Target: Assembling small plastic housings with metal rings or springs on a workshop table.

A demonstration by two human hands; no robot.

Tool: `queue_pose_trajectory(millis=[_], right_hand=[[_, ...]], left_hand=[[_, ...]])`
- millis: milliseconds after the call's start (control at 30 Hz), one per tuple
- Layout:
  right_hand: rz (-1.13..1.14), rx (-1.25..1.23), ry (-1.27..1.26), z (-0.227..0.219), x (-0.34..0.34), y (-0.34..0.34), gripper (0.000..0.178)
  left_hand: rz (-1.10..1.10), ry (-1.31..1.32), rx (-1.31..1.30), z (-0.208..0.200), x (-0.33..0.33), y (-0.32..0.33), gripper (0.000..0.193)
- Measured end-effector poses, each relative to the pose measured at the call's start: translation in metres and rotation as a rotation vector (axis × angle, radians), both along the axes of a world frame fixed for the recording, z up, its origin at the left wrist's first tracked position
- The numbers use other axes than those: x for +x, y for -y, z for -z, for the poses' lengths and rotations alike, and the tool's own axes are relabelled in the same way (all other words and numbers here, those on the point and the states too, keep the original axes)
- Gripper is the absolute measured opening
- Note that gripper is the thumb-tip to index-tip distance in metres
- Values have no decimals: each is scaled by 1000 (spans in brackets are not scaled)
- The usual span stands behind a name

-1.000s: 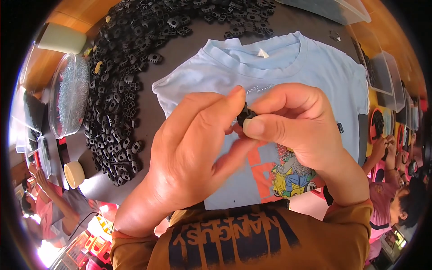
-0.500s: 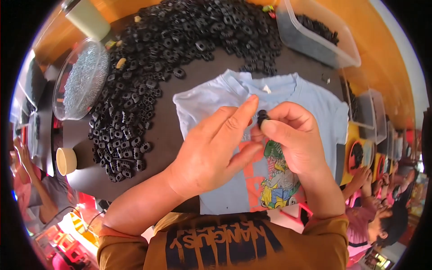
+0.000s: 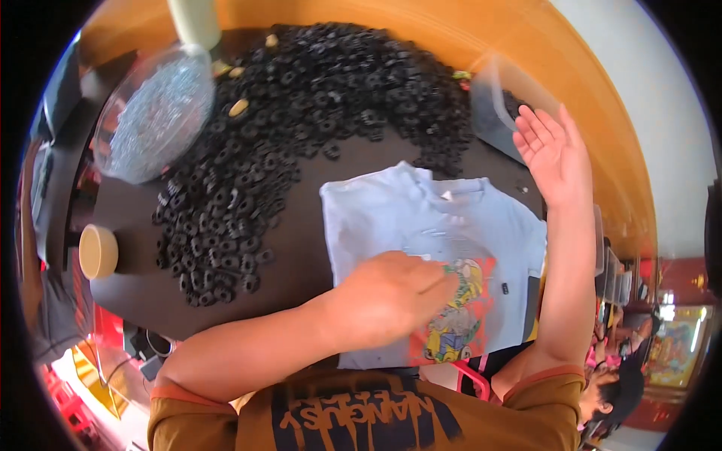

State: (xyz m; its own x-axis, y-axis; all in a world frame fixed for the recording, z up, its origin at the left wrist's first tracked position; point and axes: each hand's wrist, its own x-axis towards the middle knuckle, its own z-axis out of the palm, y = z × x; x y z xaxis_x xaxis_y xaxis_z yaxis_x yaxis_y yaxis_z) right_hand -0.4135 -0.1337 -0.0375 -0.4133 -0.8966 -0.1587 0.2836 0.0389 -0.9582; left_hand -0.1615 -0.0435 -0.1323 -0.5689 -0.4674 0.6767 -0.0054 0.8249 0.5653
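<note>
A light blue T-shirt point(image 3: 361, 218) with a printed cartoon lies on the dark table before me. My left hand point(image 3: 387, 297) is over the print, its fingers curled together and slightly blurred; whatever they pinch is hidden. Just beyond its fingertips, several thin shiny pins point(image 3: 444, 234) are scattered on the cloth. One small black plastic piece point(image 3: 505, 288) rests on the right part of the shirt. Raised at the far right, my right hand point(image 3: 555, 154) is open, palm showing and fingers stretched. It appears in front of a clear plastic bin point(image 3: 492, 105) holding black pieces.
A large heap of black plastic pieces point(image 3: 331, 83) curves across the table's far and left side. Left of it stands a clear round tub point(image 3: 113, 150) of shiny pins, with a cream cup point(image 3: 98, 252) nearer me. A pale green container point(image 3: 194, 22) stands at the back.
My right hand has let go of the black piece it pinched and swung out right to the bin. My left hand has dropped toward the shirt, fingers now curled. The view has shifted.
</note>
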Motion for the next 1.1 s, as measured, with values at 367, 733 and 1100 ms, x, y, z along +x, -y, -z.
queue_pose_trajectory(millis=[367,733,1100], right_hand=[[-633,-204,-1156,78,161,5,21],[-540,-164,-769,84,136,-16,14],[-336,-111,-486,83,47,-97,22]], left_hand=[[157,89,-44,8,4,-12,29],[122,120,-55,4,4,-10,24],[-101,251,220,-4,1,19,18]])
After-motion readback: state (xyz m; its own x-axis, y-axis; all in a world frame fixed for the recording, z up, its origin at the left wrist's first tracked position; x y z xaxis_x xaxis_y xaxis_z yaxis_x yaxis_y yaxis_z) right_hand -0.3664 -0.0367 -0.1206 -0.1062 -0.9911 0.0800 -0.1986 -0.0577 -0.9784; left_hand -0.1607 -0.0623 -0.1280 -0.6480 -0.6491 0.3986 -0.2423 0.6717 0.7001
